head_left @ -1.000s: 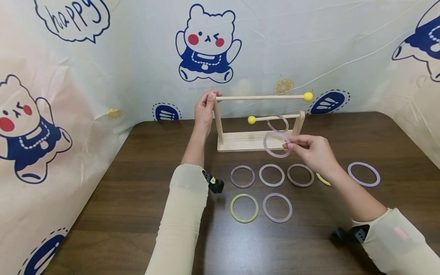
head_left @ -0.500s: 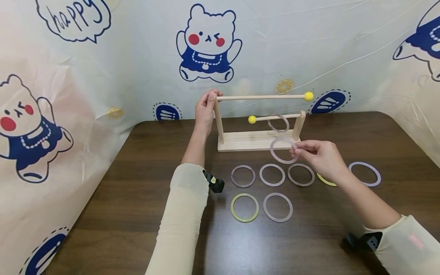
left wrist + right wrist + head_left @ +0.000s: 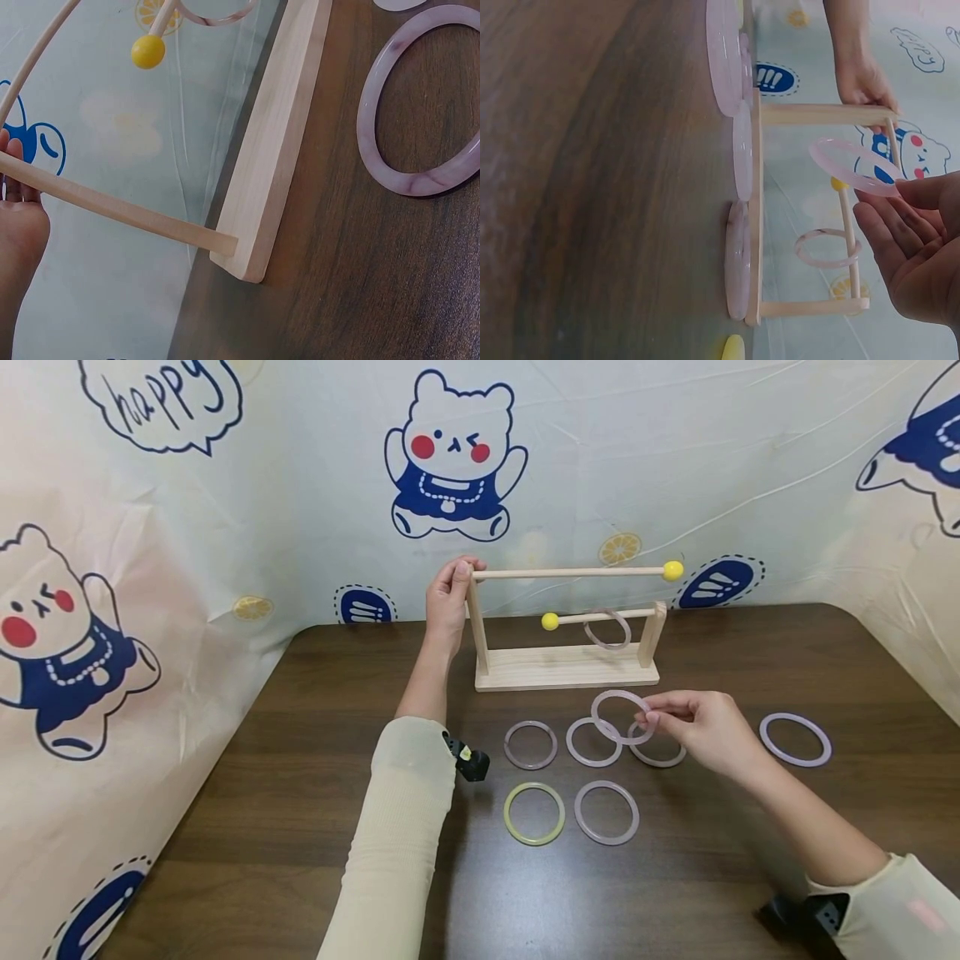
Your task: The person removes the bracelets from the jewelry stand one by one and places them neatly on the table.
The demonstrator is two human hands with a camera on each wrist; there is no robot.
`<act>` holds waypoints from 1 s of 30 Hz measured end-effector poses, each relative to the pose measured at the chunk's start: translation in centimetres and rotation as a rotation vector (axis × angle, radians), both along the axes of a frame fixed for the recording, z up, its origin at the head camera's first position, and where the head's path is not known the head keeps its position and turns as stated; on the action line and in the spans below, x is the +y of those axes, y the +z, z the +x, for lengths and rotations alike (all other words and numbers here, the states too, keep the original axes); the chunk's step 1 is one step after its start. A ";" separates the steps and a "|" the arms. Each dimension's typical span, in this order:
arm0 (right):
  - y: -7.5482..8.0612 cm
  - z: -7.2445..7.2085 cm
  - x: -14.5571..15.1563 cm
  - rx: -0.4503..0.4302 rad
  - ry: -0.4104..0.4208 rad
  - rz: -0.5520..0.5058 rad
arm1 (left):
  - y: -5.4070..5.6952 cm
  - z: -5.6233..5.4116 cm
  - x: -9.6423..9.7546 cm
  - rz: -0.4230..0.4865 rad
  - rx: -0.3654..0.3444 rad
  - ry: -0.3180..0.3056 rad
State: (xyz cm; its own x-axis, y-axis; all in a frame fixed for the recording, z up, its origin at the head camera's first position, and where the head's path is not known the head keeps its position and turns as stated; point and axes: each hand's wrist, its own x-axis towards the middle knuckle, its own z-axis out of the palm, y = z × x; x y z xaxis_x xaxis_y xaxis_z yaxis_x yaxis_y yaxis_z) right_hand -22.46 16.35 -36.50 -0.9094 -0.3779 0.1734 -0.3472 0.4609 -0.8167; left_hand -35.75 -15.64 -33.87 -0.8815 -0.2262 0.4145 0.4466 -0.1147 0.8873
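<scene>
A wooden bangle rack (image 3: 566, 668) with two yellow-tipped pegs stands at the back of the table. My left hand (image 3: 446, 602) grips the top of its taller left post. Between thumb and fingers, my right hand (image 3: 705, 727) pinches a pale pink bangle (image 3: 617, 694) by its right edge, raised in front of the rack. In the head view this bangle overlaps a whitish bangle (image 3: 593, 764) and a greyish-mauve bangle (image 3: 656, 765) lying on the table. Another mauve bangle (image 3: 826, 263) hangs on the rack's lower peg; the long upper peg (image 3: 570, 573) carries none.
On the brown table (image 3: 300, 827) lie a purple-grey bangle (image 3: 529, 767), a yellow-green bangle (image 3: 534, 842), a pale lilac bangle (image 3: 607, 842) and, far right, a lavender bangle (image 3: 795, 765). A yellow bangle (image 3: 735, 349) shows at the right wrist view's bottom. A printed cloth (image 3: 300, 485) hangs behind.
My right hand has moved down and slightly right with the pale pink bangle, away from the rack and over the row of bangles. The left hand and the rack have stayed put.
</scene>
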 end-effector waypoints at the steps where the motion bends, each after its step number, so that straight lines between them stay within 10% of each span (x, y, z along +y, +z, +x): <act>1: 0.0 0.1 0.0 0.001 0.001 0.005 | 0.0 0.0 0.0 -0.004 0.000 0.000; 30: 0.0 1.8 2.0 0.068 0.049 0.114 | 0.0 0.0 0.0 0.000 -0.006 0.004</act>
State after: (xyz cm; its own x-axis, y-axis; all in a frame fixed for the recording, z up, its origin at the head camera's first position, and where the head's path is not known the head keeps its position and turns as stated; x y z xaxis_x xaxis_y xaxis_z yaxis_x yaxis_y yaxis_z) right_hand -20.68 18.32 -36.46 -0.8770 -0.4422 0.1878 -0.4245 0.5304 -0.7338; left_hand -35.72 -15.69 -33.88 -0.8833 -0.2297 0.4088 0.4414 -0.1133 0.8901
